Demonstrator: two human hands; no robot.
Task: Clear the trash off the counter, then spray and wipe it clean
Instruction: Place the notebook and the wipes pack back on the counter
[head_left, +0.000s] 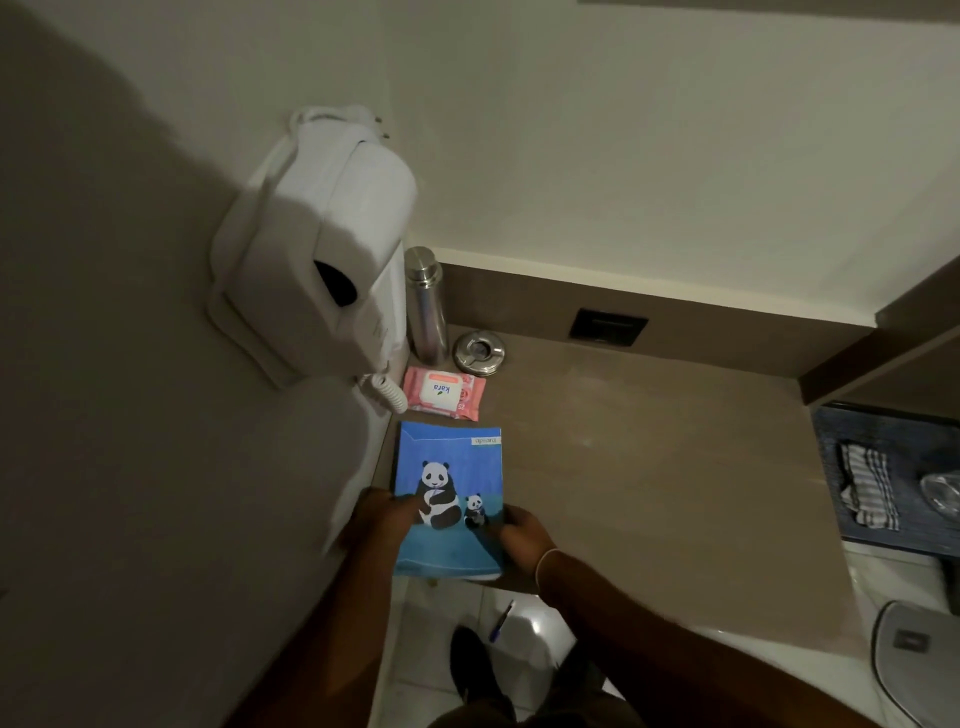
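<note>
A blue notebook (449, 467) with two pandas on its cover lies at the left front of the brown counter (649, 467), its near end past the counter's front edge. My left hand (382, 519) grips its left edge, thumb on the cover. My right hand (524, 538) grips its right edge near the front corner. Behind the notebook lies a pink pack of wet wipes (445, 392). Further back stand a steel bottle (426, 306) and a round metal ashtray (479, 352).
A white wall-mounted hair dryer (311, 249) with a coiled cord hangs on the left wall. A dark socket plate (608, 326) sits in the backsplash. At the right, a dark tray (852, 431) holds a striped cloth (865, 486). A pen (501, 621) lies on the tiled floor below.
</note>
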